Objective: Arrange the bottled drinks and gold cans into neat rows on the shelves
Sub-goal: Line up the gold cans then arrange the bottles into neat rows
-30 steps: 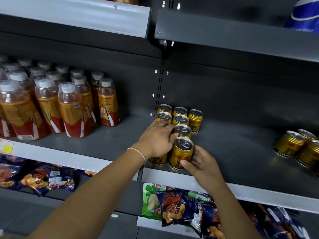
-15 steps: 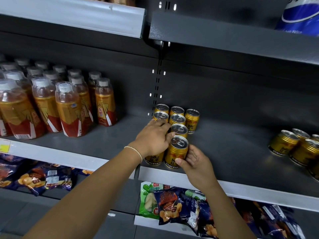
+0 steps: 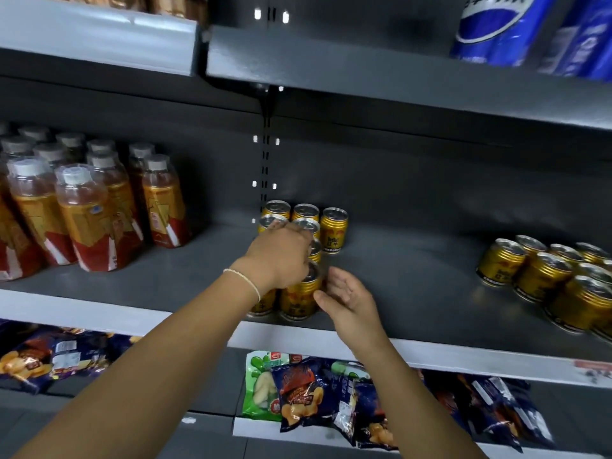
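I see the left hand (image 3: 281,256) lying over the tops of the gold cans (image 3: 334,228), which stand in columns mid-shelf (image 3: 414,283). Its fingers curl out of sight, so I cannot tell their grip. The right hand (image 3: 349,294) is spread loose just beside the front can (image 3: 298,298). The bottled drinks (image 3: 86,213) stand to the left, and more cans (image 3: 543,276) cluster far right.

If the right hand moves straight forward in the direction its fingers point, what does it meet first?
Probably the single gold can standing farther back. The open right hand is beside the front can, fingers pointing past it. Depth is unclear.
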The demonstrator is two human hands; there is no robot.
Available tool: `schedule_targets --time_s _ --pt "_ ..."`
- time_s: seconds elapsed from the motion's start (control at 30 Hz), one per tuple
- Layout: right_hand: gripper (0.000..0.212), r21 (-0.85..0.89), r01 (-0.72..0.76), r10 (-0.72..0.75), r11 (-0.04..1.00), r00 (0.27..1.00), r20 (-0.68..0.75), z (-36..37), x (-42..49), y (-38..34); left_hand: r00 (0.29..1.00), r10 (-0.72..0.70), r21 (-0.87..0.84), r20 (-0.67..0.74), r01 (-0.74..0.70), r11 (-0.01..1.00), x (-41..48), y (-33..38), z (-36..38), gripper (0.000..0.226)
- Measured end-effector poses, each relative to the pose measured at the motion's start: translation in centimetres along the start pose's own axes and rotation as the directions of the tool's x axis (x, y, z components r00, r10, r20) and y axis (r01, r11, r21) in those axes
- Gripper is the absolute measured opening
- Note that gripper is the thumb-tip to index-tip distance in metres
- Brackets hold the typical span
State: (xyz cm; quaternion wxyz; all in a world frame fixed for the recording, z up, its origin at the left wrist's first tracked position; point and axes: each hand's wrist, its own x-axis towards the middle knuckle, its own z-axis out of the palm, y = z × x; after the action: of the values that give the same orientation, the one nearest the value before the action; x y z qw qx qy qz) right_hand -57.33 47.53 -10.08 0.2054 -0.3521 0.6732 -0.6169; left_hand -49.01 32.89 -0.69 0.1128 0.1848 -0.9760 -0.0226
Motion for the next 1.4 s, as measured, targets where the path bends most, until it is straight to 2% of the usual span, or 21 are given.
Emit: schedule_targets --time_s 0.1,0.23,0.4,0.57,0.67,0.77,0.87,0.93,1.07,1.23,1.33,1.4 --pt "0.03 -0.105 -0.043 0.02 0.994 0.976 -0.215 -4.1 0.3 0.2 0.993 0.073 -0.072 -0.094 -0.08 0.994 1.0 3.5 0.3 0.03" --pt "0.027 -0.326 -0.14 -0.006 0.935 0.913 -0.408 -12.0 0.3 -0.1 0.986 0.151 -0.134 -0.068 -0.159 0.978 3.6 9.0 1.8 0.031" --pt "0.037 -0.697 -0.265 -0.154 0.666 0.866 -0.477 -22.4 -0.8 -0.9 0.98 0.201 -0.243 0.004 -0.194 0.95 7.5 16.3 4.6 0.037" --pt "0.037 -0.81 -0.337 -0.286 0.48 0.813 -0.508 -29.9 -1.7 -1.4 0.959 0.281 -0.347 0.038 -0.251 0.904 10.5 23.6 6.9 0.04" --pt "0.054 -0.833 -0.435 -0.207 0.343 0.83 -0.519 -33.5 -1.4 -1.3 0.952 0.305 -0.4 0.024 -0.27 0.876 11.8 27.4 7.5 0.041" --pt "0.066 -0.856 -0.467 -0.084 0.221 0.865 -0.494 -36.3 -0.8 -1.0 0.949 0.315 -0.428 0.017 -0.278 0.86 12.7 30.2 8.0 0.039" --pt "0.076 -0.871 -0.464 0.012 0.16 0.883 -0.469 -37.9 -0.3 -0.7 0.949 0.316 -0.445 0.007 -0.28 0.851 13.1 32.1 8.7 0.034" --pt "0.08 -0.875 -0.464 0.05 0.135 0.886 -0.462 -38.3 -0.1 -0.6 0.949 0.314 -0.455 0.015 -0.273 0.848 13.2 32.8 9.1 0.04" --pt "0.08 -0.871 -0.471 0.071 0.142 0.882 -0.465 -39.0 0.5 -0.6 0.954 0.3 -0.458 0.02 -0.258 0.851 13.1 34.0 9.8 0.044" --pt "0.064 -0.861 -0.465 0.021 0.207 0.882 -0.471 -39.6 0.2 -1.2 0.948 0.319 -0.467 0.021 -0.273 0.841 13.4 34.5 10.4 0.04" --pt "0.064 -0.833 -0.434 -0.002 0.343 0.886 -0.463 -39.0 -0.6 -1.7 0.952 0.304 -0.484 0.033 -0.251 0.839 13.5 34.4 10.5 0.036" --pt "0.056 -0.79 -0.373 -0.016 0.486 0.901 -0.434 -38.1 -1.0 -2.4 0.957 0.285 -0.554 0.052 -0.21 0.806 13.3 34.0 10.4 0.043"
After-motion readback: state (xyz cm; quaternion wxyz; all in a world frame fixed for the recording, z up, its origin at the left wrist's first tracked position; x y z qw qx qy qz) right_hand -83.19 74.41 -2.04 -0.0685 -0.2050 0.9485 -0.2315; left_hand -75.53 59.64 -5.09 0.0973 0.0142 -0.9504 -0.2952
